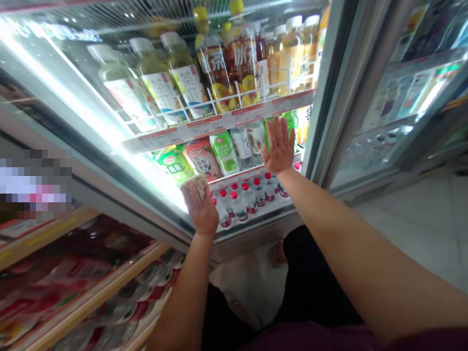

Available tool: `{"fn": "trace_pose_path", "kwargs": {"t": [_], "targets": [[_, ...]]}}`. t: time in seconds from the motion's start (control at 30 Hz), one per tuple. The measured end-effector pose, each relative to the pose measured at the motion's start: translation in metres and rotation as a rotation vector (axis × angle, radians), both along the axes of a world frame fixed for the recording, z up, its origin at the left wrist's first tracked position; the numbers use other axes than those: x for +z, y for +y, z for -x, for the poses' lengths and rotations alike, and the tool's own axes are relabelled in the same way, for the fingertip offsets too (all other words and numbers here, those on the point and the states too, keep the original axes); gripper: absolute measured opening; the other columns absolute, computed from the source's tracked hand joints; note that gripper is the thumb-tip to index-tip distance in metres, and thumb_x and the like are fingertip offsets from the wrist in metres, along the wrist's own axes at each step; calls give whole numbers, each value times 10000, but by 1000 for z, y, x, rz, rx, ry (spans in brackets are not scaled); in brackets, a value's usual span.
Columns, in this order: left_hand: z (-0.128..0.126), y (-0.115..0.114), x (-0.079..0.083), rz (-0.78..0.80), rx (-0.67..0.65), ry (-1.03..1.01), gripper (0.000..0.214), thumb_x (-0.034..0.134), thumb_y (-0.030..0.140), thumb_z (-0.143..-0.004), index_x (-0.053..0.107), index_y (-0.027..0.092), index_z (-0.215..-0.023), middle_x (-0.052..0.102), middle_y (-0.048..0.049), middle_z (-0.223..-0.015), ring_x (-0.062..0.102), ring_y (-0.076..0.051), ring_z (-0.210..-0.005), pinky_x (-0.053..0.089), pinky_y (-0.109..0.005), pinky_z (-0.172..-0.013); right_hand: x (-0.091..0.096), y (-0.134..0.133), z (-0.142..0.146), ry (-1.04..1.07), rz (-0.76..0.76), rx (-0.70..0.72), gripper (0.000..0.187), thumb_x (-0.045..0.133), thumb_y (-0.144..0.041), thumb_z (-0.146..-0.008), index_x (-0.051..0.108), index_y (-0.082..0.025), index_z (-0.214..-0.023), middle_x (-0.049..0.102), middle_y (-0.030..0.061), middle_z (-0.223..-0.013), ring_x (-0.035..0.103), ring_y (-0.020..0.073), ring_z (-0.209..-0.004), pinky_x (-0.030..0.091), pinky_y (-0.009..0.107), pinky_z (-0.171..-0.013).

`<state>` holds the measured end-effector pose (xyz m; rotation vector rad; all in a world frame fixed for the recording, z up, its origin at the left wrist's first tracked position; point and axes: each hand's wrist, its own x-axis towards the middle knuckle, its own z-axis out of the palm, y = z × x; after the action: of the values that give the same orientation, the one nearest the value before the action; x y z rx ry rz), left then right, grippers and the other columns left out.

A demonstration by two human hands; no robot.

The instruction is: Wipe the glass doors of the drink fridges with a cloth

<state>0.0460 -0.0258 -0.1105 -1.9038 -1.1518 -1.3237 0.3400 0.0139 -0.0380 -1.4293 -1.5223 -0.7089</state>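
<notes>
My left hand (205, 215) presses a pale, crumpled cloth (193, 186) against the lower left of a drinks cooler's glass door (120, 29). Its fingers lie over the cloth and are partly blurred. My right hand (281, 148) is flat on the glass farther right, fingers stretched out and holding nothing. Behind the glass, between and beyond my hands, stand a green carton (224, 152), a pink carton (202, 158) and clear bottles. Small red-capped water bottles (239, 207) fill the shelf below.
Tea bottles (215, 63) line the upper shelf behind a wire guard. A metal door frame (334, 87) runs down the right, with another cooler (398, 107) beyond. At lower left, wooden-edged shelves (84, 287) hold packaged goods close to my left arm. Pale floor tiles (413, 224) lie at right.
</notes>
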Motion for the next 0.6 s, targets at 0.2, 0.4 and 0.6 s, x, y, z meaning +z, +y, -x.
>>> {"fn": "trace_pose_path", "kwargs": {"t": [0.2, 0.4, 0.6], "targets": [[13, 22, 64, -39, 6, -124, 447, 416, 264, -1007, 529, 149, -1424, 274, -143, -1633, 96, -292, -1566, 106, -543, -1285, -1, 0, 0, 12, -8, -2, 626, 285, -428, -984, 373, -171, -1547, 321, 108, -1623, 198, 271, -1556, 156, 582, -1279], [-3, 3, 40, -12, -10, -71, 450, 416, 216, -984, 542, 179, -1415, 304, -160, -1616, 133, -278, -1564, 147, -557, -1277, 1, -2, 1, 33, 3, 20, 626, 295, -423, -980, 379, -163, -1544, 331, 112, -1618, 206, 277, -1553, 160, 589, -1276], [-3, 0, 18, 74, -59, -130, 366, 466, 247, -968, 639, 175, -1281, 442, -167, -1526, 224, -267, -1542, 204, -531, -1266, 0, -2, 1, 9, -16, -9, 625, 283, -428, -981, 386, -169, -1540, 339, 109, -1614, 218, 266, -1551, 174, 581, -1274]]}}
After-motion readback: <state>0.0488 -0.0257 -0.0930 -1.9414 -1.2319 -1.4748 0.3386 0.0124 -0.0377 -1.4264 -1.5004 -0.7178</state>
